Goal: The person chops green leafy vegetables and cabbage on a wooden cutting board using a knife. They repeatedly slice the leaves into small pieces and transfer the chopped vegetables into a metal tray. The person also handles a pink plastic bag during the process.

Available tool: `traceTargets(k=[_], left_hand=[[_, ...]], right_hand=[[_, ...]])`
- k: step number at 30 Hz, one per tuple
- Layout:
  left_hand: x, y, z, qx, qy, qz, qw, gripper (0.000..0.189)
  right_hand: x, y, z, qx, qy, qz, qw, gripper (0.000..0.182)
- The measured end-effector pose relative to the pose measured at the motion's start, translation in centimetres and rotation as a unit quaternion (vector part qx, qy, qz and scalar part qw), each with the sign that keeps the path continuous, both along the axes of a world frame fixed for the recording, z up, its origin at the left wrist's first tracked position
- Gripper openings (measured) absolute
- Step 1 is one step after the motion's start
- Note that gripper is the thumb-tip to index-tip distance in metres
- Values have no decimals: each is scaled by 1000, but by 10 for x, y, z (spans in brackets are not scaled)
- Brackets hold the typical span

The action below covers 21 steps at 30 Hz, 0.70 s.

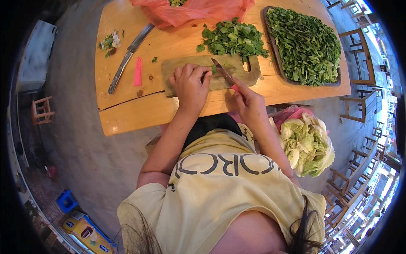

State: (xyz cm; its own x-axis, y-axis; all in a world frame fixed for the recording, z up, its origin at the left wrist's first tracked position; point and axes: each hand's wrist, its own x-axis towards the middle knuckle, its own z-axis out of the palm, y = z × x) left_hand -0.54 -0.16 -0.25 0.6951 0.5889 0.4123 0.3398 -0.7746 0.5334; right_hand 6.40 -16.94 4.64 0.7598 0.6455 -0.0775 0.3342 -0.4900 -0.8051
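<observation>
My right hand (249, 99) is closed round the pink handle of a small knife (224, 73), its blade pointing up and left over the wooden cutting board (190, 63). On the board's left part, my left hand (193, 83) has bent fingers, with a bit of green leaf (214, 69) at its fingertips, beside the blade. What lies under the fingers is hidden. Behind the board is a pile of chopped leafy greens (236, 38). A dark tray (276, 52) heaped with chopped greens (306, 47) stands to the right.
Left of the board lie a pink knife sheath (138, 71), a large metal knife (130, 52) and some vegetable scraps (111, 43). A red plastic bag (196, 14) sits at the table's far side. Leafy cabbage (306, 144) is by my right arm, below the table (127, 117).
</observation>
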Motion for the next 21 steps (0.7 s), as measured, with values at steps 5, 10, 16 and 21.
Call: traceTargets(k=[5,10,16,21], left_hand=[[1,1,0,-32,-24,21,999,12],[0,1,3,-52,-9,37,998,13],[1,1,2,-47,-18,24,998,11],[0,3,-7,-28,-32,30,999,11]], right_hand=[[-3,4,-7,-22,-41,31,998,42],[-7,5,-14,-53,-104,53,992,47],[-5,22,-11,-144,-159,84,973,56],[-5,9,-3,-123,-142,75,979,59]])
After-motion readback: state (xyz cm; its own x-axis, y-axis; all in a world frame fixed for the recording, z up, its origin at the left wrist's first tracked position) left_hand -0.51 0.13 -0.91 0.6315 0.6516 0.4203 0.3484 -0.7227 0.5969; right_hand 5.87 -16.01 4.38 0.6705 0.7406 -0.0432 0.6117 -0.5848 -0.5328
